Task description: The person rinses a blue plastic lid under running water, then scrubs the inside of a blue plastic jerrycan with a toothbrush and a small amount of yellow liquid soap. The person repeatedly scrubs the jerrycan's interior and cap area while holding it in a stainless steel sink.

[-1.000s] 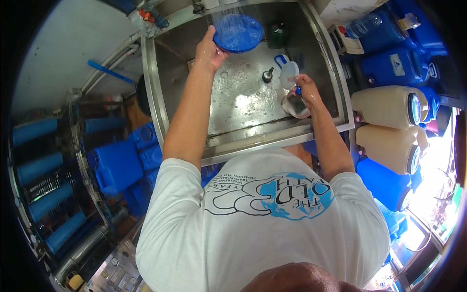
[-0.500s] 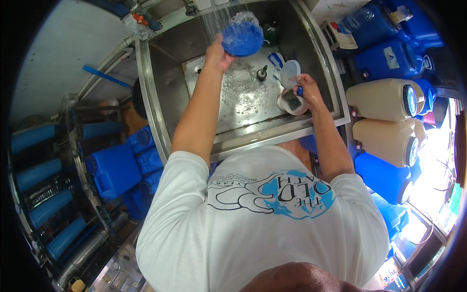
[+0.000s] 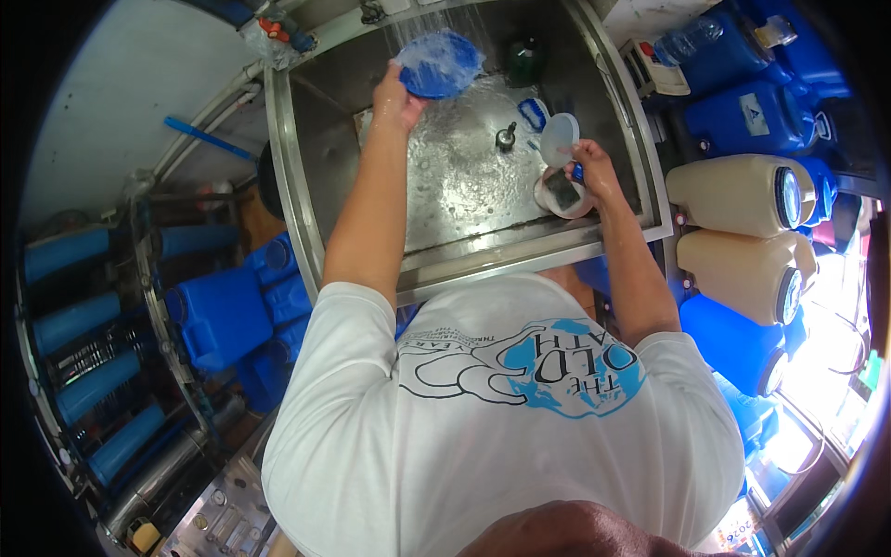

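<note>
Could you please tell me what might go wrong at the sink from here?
The left hand grips the wet round blue item by its edge under running water, so it could slip. If dropped, it might topple the small dark upright object in the sink. The right hand could lose the pale round piece into the nearby tub.

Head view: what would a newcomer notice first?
First, the round blue dish in the left hand, under falling water at the steel sink's far end. Then the pale disc in the right hand, near the sink's right side. Outside the sink, beige jugs catch the eye at right.
</note>
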{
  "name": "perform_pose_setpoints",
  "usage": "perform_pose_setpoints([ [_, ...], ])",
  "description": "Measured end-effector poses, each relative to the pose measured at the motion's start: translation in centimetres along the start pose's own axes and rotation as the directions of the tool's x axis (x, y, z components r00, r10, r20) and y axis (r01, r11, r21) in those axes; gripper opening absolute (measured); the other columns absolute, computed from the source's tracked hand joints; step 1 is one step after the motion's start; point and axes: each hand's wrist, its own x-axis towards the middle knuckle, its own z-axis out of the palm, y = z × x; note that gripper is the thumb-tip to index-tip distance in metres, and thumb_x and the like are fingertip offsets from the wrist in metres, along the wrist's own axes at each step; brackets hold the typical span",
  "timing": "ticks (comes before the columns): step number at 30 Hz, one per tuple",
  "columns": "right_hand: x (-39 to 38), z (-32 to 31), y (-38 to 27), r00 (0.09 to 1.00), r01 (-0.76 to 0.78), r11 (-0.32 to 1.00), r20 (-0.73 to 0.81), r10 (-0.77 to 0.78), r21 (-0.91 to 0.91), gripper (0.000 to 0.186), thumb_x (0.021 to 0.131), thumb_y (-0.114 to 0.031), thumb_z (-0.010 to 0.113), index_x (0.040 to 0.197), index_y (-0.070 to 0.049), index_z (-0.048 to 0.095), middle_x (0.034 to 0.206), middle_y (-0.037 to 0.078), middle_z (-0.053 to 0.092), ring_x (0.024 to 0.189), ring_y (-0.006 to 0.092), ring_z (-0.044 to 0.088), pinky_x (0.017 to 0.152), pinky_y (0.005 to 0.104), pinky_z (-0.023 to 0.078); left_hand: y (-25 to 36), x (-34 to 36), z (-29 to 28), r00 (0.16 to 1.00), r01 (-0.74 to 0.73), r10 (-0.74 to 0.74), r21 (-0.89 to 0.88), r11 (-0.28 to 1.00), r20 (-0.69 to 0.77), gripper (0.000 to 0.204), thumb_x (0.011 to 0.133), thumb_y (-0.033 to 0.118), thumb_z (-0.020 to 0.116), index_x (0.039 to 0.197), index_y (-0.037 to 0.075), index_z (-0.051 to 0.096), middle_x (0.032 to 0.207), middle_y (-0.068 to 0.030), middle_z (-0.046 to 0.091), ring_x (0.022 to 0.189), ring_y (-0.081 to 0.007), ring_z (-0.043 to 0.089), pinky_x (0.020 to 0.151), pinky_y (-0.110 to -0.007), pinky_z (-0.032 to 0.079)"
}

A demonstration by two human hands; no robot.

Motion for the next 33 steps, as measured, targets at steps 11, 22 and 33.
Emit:
perform_pose_setpoints([
  [11,0.0,-0.8,0.1,1.0,0.006,1.0,-0.01,-0.006,0.006,0.015,0.1,-0.017,0.058,0.107,-0.004,0.059,0.092,0.006,0.069,0.064,0.0093,0.061,0.056,0.0246,0.052,0.2,-1.1,0.4,0.994,0.067,-0.063,0.034,0.997,-0.093,0.04,0.107,0.033,0.046,0.134,0.004,0.052,0.134,-0.0149,0.06,0.123,-0.0337,0.059,0.104,-0.056,0.047],
  [22,-0.6,0.0,-0.7,0.999,0.035,0.999,-0.021,-0.035,0.014,0.014,0.099,-0.016,0.059,0.106,-0.004,0.059,0.09,0.005,0.068,0.064,0.0087,0.06,0.056,0.0238,0.052,-0.5,-2.4,2.7,0.992,0.121,-0.122,-0.023,0.992,-0.038,0.043,0.106,0.035,0.046,0.136,0.005,0.051,0.138,-0.0139,0.058,0.125,-0.0333,0.057,0.105,-0.054,0.046],
  [33,-0.6,-0.5,0.2,1.0,0.024,1.0,-0.018,-0.024,0.006,0.013,0.1,-0.017,0.058,0.105,-0.005,0.059,0.09,0.004,0.069,0.063,0.0069,0.059,0.057,0.0229,0.052,1.4,-2.2,-0.8,0.997,0.074,-0.073,0.08,0.994,-0.013,0.045,0.107,0.037,0.046,0.136,0.003,0.051,0.136,-0.0151,0.059,0.121,-0.0311,0.06,0.102,-0.054,0.049],
])
